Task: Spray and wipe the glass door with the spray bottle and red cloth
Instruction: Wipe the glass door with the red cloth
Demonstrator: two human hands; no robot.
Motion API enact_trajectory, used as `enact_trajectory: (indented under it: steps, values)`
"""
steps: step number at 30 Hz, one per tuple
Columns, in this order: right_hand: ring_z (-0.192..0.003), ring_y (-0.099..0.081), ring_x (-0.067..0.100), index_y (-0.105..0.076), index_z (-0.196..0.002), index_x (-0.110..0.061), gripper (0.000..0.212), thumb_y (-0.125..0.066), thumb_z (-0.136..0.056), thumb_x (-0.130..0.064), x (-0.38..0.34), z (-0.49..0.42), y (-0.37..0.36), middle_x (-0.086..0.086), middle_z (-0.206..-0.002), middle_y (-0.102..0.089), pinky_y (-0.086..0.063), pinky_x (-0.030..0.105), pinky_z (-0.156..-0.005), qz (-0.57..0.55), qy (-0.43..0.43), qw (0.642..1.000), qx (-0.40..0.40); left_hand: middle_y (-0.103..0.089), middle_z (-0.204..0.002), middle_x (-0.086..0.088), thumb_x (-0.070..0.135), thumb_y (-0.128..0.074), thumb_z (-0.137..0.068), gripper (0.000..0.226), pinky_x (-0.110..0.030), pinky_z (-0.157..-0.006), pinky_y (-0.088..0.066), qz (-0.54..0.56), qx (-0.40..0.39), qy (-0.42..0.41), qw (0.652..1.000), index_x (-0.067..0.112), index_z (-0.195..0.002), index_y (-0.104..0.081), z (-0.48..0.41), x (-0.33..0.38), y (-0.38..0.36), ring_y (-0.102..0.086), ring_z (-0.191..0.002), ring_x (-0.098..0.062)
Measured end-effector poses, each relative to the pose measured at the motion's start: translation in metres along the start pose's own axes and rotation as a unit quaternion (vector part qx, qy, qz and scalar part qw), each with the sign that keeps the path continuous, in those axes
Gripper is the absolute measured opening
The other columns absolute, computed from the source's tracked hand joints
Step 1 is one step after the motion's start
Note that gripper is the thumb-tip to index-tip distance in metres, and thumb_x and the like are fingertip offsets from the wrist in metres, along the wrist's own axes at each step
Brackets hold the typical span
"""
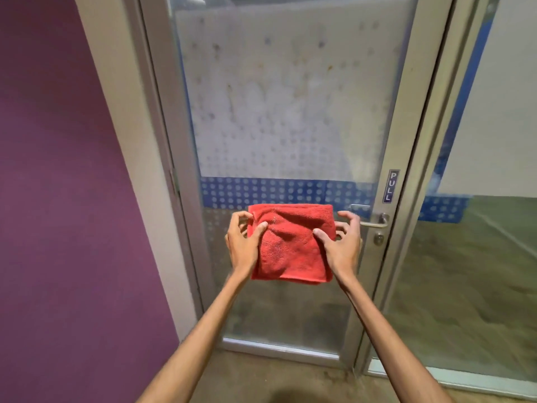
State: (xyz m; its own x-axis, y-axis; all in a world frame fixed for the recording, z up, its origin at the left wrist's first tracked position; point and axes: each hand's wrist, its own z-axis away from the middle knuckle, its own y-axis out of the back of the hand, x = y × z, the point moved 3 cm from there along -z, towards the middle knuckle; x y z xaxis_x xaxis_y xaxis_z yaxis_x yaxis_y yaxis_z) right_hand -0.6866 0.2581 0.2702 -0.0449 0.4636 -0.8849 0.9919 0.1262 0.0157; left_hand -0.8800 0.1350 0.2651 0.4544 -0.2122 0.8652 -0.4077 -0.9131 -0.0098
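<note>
A folded red cloth (292,242) hangs in front of the glass door (284,112), held between both hands at about handle height. My left hand (242,242) pinches the cloth's left edge, thumb on the front and fingers behind. My right hand (343,242) grips the right edge the same way. The door's glass is frosted with a dot pattern, smeared and speckled, with a blue dotted band (279,190) across its middle. No spray bottle is in view.
A metal lever handle (377,223) and lock sit on the door's right side under a "PULL" label (390,186). A purple wall (58,199) stands at the left, a second glass panel (476,257) at the right. Brown floor lies below.
</note>
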Motion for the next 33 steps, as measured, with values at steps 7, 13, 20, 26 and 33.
enact_trajectory:
  steps: [7, 13, 20, 26, 33]
  values:
    - [-0.08, -0.069, 0.01, -0.059, -0.107, -0.018, 0.04, -0.086, -0.077, -0.022, -0.021, -0.038, -0.085, -0.007, -0.091, -0.07, -0.05, 0.025, -0.075, 0.014, 0.062, 0.997, 0.046, -0.068, -0.082, 0.009, 0.024, -0.085, -0.075, 0.042, -0.022, -0.074, -0.055, 0.002, 0.003, -0.043, 0.999, 0.03, -0.096, -0.048, -0.097, -0.019, 0.022, -0.067, -0.077, -0.001]
    - [-0.069, -0.063, -0.01, -0.072, -0.096, -0.014, 0.025, -0.085, -0.075, -0.011, -0.029, -0.066, -0.137, -0.005, -0.083, -0.073, -0.049, 0.009, -0.071, 0.023, 0.084, 0.994, 0.064, -0.066, -0.085, 0.012, 0.011, -0.089, -0.068, 0.052, -0.016, -0.066, -0.054, 0.065, -0.02, -0.026, 0.997, 0.021, -0.102, -0.05, -0.166, -0.038, 0.042, -0.067, -0.07, 0.002]
    - [-0.066, -0.063, -0.007, -0.07, -0.09, -0.025, 0.025, -0.087, -0.074, -0.014, -0.039, -0.097, -0.18, -0.017, -0.079, -0.071, -0.049, 0.01, -0.067, 0.002, 0.093, 0.993, 0.077, -0.07, -0.091, -0.008, 0.001, -0.092, -0.06, 0.062, -0.024, -0.068, -0.058, 0.131, -0.054, 0.014, 0.99, 0.024, -0.099, -0.049, -0.232, -0.052, 0.05, -0.071, -0.074, -0.012]
    - [-0.075, -0.062, -0.003, -0.067, -0.088, -0.026, 0.023, -0.085, -0.075, -0.017, -0.057, -0.141, -0.224, -0.019, -0.08, -0.068, -0.053, 0.034, -0.08, 0.008, 0.122, 0.987, 0.103, -0.071, -0.081, -0.006, 0.0, -0.092, -0.058, 0.062, -0.024, -0.065, -0.056, 0.133, -0.031, -0.005, 0.991, 0.024, -0.094, -0.048, -0.296, -0.052, 0.04, -0.07, -0.067, -0.008]
    - [-0.082, -0.057, 0.019, -0.061, -0.089, -0.033, 0.026, -0.082, -0.076, -0.023, -0.095, -0.227, -0.287, -0.02, -0.084, -0.062, -0.042, 0.042, -0.089, 0.024, 0.219, 0.965, 0.146, -0.069, -0.079, 0.008, 0.023, -0.094, -0.06, 0.056, -0.016, -0.069, -0.054, 0.047, 0.048, -0.125, 0.99, 0.035, -0.088, -0.047, -0.396, -0.02, 0.015, -0.068, -0.073, 0.0]
